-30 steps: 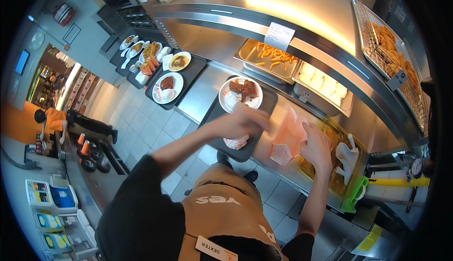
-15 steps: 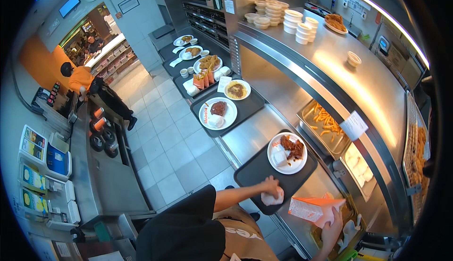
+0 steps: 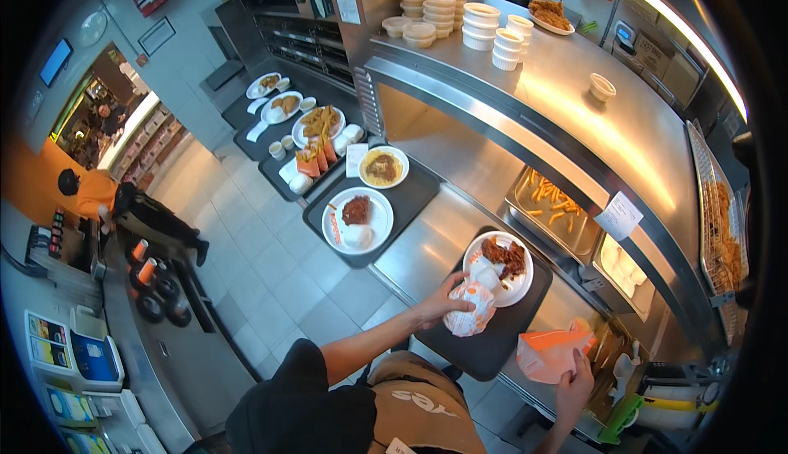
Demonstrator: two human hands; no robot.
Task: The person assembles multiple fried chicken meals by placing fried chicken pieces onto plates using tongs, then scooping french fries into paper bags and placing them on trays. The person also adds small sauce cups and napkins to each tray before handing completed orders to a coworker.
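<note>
My left hand [image 3: 437, 306] grips a wrapped bundle [image 3: 470, 311] in white paper with orange print, its food hidden. The bundle is above a dark tray [image 3: 472, 357], at the near left of a white plate [image 3: 520, 289] and overlapping its edge in view. Dark saucy chicken [image 3: 506, 255] and a white wrapped mound [image 3: 486, 277] lie on that plate. Right of the tray, my right hand [image 3: 576, 387] holds an orange-and-white paper pouch [image 3: 543, 355] by its lower right side. Whatever is inside the pouch is mostly hidden.
Farther left, another tray [image 3: 419, 199] carries a chicken plate [image 3: 332, 236] and a bowl [image 3: 382, 167]. Metal pans of fries [image 3: 554, 198] and white wrapped pieces [image 3: 621, 267] sit beneath the steel shelf [image 3: 566, 101]. Lidded tubs [image 3: 480, 27] stand on it. A co-worker in orange [image 3: 98, 195] is far left.
My left hand has lifted the wrapped bundle from the tray's near edge toward the plate. My right hand has tilted the paper pouch and shifted slightly. The whole view has turned a little.
</note>
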